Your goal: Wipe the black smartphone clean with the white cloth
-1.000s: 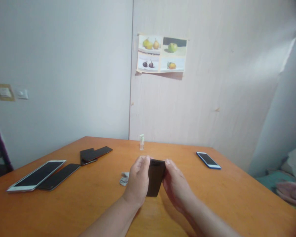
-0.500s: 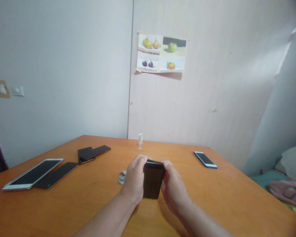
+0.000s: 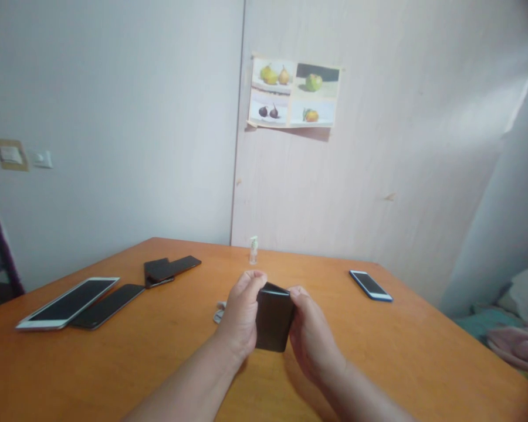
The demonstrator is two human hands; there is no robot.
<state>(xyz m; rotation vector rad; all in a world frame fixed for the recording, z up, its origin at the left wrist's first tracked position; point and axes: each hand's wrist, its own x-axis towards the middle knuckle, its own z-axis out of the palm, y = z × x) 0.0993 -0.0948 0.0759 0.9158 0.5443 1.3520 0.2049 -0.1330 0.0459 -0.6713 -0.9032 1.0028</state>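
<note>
Head view. The left hand (image 3: 242,316) and the right hand (image 3: 314,334) hold a flat dark case (image 3: 273,322) between them, above the near middle of the orange-brown table (image 3: 180,363). The fingers of each hand are clamped on the case, one hand at either side edge, with the fingertips at its upper corners; its broad face is toward the viewer, and a dark strip shows behind the upper edge. A small grey item (image 3: 220,312), partly hidden, lies just beyond the left hand. Farther back stands a clear pump bottle (image 3: 254,252). At left, a white tablet (image 3: 73,303) lies beside a black phone (image 3: 110,306); behind these, a slim dark phone (image 3: 176,268) overlaps another dark device (image 3: 154,268). At right lies a blue-edged phone (image 3: 371,285). A fruit poster (image 3: 294,92) hangs on the wall (image 3: 312,193).
</note>
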